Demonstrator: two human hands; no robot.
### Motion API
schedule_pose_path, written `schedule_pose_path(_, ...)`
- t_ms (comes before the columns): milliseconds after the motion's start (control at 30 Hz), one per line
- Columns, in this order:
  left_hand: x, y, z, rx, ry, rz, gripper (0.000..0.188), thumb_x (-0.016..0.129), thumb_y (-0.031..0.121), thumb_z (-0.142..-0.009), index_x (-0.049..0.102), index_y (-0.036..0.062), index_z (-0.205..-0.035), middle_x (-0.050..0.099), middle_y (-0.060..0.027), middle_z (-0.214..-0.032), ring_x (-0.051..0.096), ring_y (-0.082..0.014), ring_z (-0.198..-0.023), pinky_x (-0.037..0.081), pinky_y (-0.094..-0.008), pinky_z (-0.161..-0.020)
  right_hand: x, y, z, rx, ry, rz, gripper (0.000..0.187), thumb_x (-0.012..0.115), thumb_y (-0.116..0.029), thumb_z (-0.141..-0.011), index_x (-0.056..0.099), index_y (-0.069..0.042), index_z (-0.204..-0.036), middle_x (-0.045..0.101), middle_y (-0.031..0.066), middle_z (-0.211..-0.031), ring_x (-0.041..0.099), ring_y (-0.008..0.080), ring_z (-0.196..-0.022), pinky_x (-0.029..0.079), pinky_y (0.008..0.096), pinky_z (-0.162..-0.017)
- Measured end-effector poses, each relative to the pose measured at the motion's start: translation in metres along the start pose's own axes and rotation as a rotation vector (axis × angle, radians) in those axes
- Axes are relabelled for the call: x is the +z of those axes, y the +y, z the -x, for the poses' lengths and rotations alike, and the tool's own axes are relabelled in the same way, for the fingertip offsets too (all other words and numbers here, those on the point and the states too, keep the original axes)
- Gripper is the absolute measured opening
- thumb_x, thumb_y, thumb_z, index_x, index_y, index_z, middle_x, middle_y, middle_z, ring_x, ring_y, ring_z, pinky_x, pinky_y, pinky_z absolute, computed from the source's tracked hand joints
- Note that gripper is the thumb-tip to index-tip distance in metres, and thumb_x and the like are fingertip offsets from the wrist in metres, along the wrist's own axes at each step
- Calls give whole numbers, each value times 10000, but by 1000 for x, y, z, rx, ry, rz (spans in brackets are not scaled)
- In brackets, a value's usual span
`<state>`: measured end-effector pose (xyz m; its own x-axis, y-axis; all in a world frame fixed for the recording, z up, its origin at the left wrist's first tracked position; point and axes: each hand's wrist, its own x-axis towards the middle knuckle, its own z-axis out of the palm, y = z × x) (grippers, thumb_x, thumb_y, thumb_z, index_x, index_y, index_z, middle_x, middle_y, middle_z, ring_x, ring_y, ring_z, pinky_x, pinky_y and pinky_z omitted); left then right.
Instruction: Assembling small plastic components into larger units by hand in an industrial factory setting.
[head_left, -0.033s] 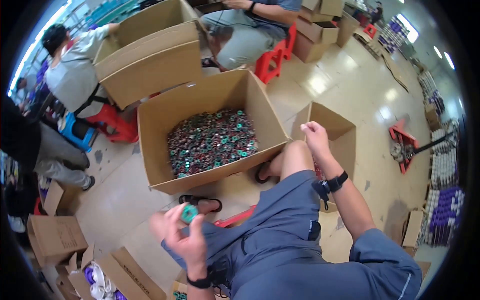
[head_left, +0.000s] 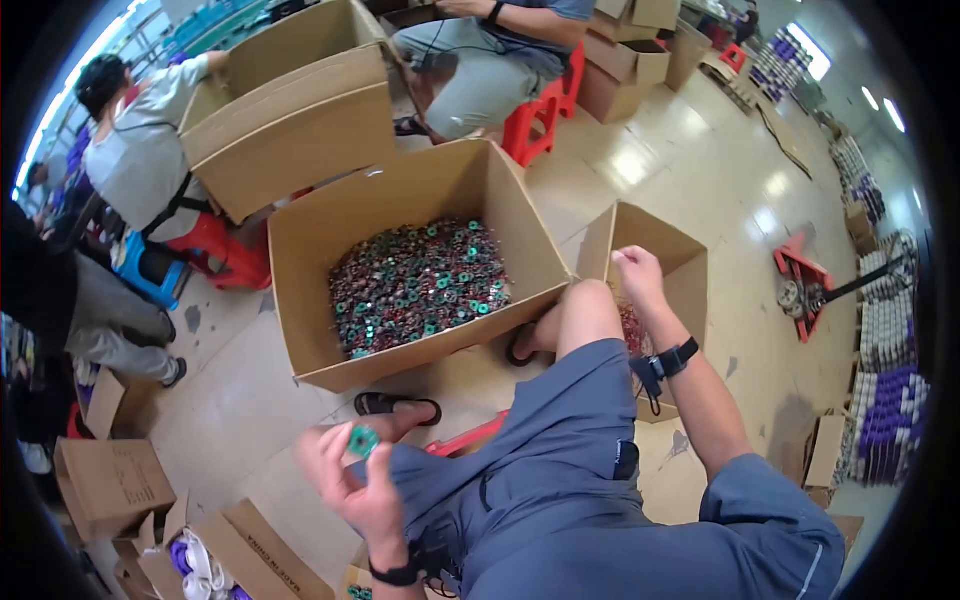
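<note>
My left hand (head_left: 360, 497) pinches a small green ring-shaped part (head_left: 363, 434) between thumb and fingertips, above my left knee. My right hand (head_left: 639, 277) is held over the near side of a narrow cardboard box (head_left: 683, 290), thumb and fingers drawn together; anything between them is too small to make out. Reddish small parts (head_left: 632, 330) lie in that box, partly hidden by my forearm. In front of my legs stands a large open carton (head_left: 420, 190), holding a broad heap of small green, red and dark metallic parts (head_left: 415, 285).
Another large carton (head_left: 290, 130) stands beyond, between a seated person at left and another on a red stool (head_left: 532, 125). A red pallet jack (head_left: 805, 290) is at the right, near stacked white and purple goods (head_left: 885, 420). Lower left, an open box holds white and purple items (head_left: 205, 570).
The left hand has moved slightly up and left with the green ring-shaped part, which is turned a little. The right hand stays over the narrow box. The whole view has shifted slightly.
</note>
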<state>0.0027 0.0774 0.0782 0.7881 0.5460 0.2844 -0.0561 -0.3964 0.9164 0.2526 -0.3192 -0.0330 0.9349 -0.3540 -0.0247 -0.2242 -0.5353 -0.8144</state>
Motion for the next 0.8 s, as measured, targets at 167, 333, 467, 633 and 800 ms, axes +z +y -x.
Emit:
schedule_pose_path(167,-59,-24,45,-144,268,-33,355,713,1,-848,623,-54,-1186,572,-87,-1128,570,-198,-1034,463,-327,-945,-61,141,-53,265,-249,1020,488,669,-461,-859,728,-43,-1104,726,166,-1106,667,376,-1060,534,432,-882)
schedule_pose_path(333,-118,-28,75,-412,700,270,311,610,91,-989,607,-16,-1280,644,-17,-1005,586,-101,-918,493,-266,-817,-133,231,-91,378,-45,837,601,677,-461,-842,672,62,-1138,682,223,-1169,632,372,-1114,503,440,-940)
schedule_pose_path(467,-199,-46,148,-534,1119,195,236,636,213,-991,666,48,-1158,634,4,-982,548,-81,-821,451,-245,-670,-87,244,-68,602,-185,116,261,644,-326,-906,633,-65,-912,567,31,-704,512,202,-587,436,382,-552)
schedule_pose_path(633,-249,-117,279,-897,1274,-53,222,690,267,-949,700,53,-1007,628,9,-813,538,-80,-717,437,-258,-612,-57,228,-55,629,-267,-80,205,625,-276,-932,539,-164,-783,417,-62,-560,318,69,-414,252,253,-386)
schedule_pose_path(800,-271,-200,380,-1059,1384,-160,193,729,230,-888,720,39,-863,648,-12,-727,564,-114,-650,473,-283,-644,-37,191,-44,533,-250,-9,209,583,-246,-970,566,-159,-780,437,-78,-554,356,63,-403,244,214,-369)
